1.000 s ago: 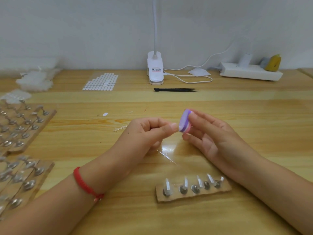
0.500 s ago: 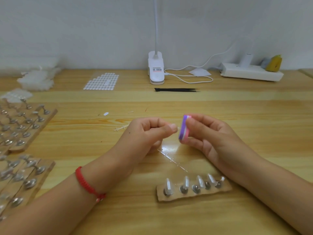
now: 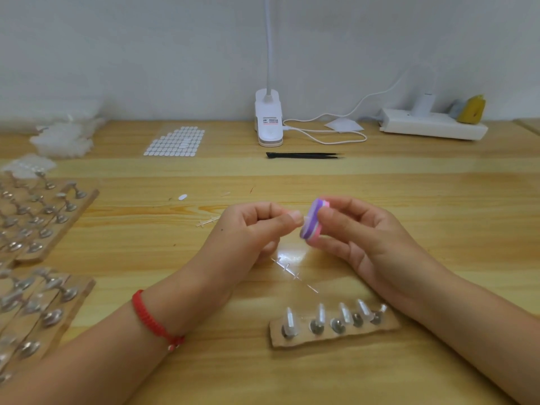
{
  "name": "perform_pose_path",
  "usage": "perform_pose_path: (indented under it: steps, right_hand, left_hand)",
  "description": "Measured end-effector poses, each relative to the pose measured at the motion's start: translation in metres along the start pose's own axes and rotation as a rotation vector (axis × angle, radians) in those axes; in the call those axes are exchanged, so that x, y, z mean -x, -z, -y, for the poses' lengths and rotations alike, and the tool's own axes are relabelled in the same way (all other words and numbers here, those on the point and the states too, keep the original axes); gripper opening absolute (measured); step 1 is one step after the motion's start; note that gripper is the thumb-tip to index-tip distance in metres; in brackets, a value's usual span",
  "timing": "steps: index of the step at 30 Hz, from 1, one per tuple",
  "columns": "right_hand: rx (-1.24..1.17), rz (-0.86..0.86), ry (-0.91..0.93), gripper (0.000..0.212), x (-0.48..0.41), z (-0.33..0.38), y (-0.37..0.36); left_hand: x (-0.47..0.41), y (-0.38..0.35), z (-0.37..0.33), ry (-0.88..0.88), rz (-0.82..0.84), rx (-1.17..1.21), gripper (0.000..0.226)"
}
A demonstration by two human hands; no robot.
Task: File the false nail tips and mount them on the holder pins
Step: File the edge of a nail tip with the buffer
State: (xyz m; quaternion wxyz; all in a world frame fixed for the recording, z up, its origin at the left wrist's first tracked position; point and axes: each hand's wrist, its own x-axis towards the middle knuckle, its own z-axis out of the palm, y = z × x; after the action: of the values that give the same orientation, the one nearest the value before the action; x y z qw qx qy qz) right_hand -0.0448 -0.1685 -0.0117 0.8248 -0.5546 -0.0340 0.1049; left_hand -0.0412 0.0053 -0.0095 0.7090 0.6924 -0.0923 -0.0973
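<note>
A pale wooden table (image 3: 438, 200) runs back to a plain grey wall. Above its centre, the left hand (image 3: 251, 229) has its fingers curled, thumb and forefinger pinching a false nail tip (image 3: 305, 219) that is almost entirely hidden. The right hand (image 3: 359, 238) grips a purple-and-pink file block (image 3: 314, 222) between thumb and fingertips, with the block's face against the tip.

Near the table's front edge lies a cardboard holder strip (image 3: 333, 336) with clear tips standing on its pins. The right forearm passes just beside its right end. A clear sprue (image 3: 295, 273) lies between the hands and the strip.

- Left: two further pin boards (image 3: 43, 223).
- Rear: dot sheet (image 3: 175, 141), clip lamp base (image 3: 268, 121), black tweezers (image 3: 304, 155), power strip (image 3: 432, 128).
</note>
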Motion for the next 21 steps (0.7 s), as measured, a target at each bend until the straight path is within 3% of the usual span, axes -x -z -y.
perform_pose_path:
  steps: [3,7,12,16,21]
  right_hand:
    - [-0.096,-0.036,-0.03,0.035,-0.0027,0.0021,0.0045]
    - [-0.145,-0.025,-0.076,0.029,-0.0031,0.0049,0.0071]
    - [0.005,0.037,-0.045,0.019,0.0008,0.0025,-0.0004]
    - [-0.161,-0.049,-0.046,0.028,-0.0035,0.0044,0.0048]
    - [0.017,0.065,-0.038,0.02,-0.0006,0.0025,-0.0001]
  left_hand:
    - [0.0002,0.0011,0.0027,-0.001,0.008,-0.028,0.023]
    - [-0.0018,0.0038,0.0027,0.016,-0.032,0.046,0.017]
    - [-0.0017,0.0022,0.0017,0.01,-0.039,0.015,0.021]
    - [0.0007,-0.001,-0.0016,-0.001,-0.026,-0.044,0.024]
    - [-0.0006,-0.0008,-0.0007,-0.014,-0.078,-0.014,0.03]
